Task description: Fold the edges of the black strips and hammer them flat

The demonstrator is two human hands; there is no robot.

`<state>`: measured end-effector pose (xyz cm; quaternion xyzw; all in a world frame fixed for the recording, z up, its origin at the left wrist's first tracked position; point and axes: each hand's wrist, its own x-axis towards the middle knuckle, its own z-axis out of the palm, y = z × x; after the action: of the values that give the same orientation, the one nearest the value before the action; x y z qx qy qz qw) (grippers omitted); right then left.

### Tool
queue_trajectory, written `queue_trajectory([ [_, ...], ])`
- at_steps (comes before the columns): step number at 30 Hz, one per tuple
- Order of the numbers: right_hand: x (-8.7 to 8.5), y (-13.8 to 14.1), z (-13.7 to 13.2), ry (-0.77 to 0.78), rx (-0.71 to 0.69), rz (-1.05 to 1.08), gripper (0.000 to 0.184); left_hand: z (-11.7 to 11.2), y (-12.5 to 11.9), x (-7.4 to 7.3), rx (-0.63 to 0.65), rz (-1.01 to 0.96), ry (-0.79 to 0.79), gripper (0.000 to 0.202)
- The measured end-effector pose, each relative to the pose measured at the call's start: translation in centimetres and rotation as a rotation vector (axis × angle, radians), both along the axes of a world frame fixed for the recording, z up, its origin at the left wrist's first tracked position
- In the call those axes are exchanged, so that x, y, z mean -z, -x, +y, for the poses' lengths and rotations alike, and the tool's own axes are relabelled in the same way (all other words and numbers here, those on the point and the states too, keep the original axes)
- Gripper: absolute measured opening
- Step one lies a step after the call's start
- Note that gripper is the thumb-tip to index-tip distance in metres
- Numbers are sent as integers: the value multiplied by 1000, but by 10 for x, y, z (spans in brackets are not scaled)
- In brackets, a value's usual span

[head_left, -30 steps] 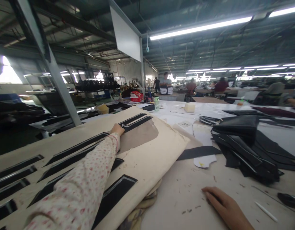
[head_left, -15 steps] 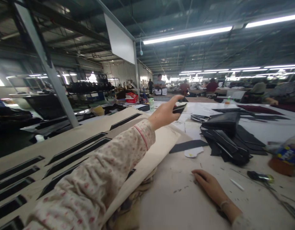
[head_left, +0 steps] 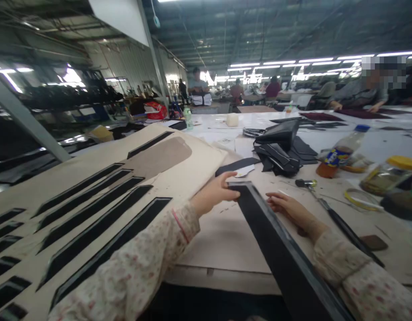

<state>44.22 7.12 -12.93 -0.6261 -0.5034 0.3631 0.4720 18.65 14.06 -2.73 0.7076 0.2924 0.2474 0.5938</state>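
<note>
My left hand (head_left: 215,192) pinches the far end of a long black strip (head_left: 271,238) with a pale grey border along its edge. From there the strip slants towards me, down to the bottom of the view. My right hand (head_left: 291,208) is beside the strip's right edge, fingers stretched out and holding nothing; whether its fingertips touch the strip I cannot tell. On my left, several similar black strips (head_left: 100,232) lie spaced out on a large cream sheet (head_left: 195,167). Beneath my hands is a pale work surface (head_left: 222,243).
Black leather-like pieces (head_left: 279,151) are heaped ahead, near a dark flat piece (head_left: 236,166). To the right stand a drink bottle (head_left: 339,154) and a yellow-lidded jar (head_left: 389,176), with a long-handled tool (head_left: 339,223) nearby. A co-worker (head_left: 356,96) handles dark red material across the table.
My left hand has come back from far over the table, bringing the black strip in front of me. My right hand now lies beside the strip. The view has tilted down and shifted right.
</note>
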Motion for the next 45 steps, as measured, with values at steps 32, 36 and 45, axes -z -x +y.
queue_trajectory([
  [32, 12, 80, 38, -292, -405, -730, 29, 8, 5, 116, -277, 412, -741, 22],
  [36, 11, 81, 38, -303, -422, -733, 30, 7, 6, 115, -255, 437, -785, 21],
  [45, 8, 82, 35, -327, -427, -786, 21, 3, 8, 112, -201, 525, -917, 21],
])
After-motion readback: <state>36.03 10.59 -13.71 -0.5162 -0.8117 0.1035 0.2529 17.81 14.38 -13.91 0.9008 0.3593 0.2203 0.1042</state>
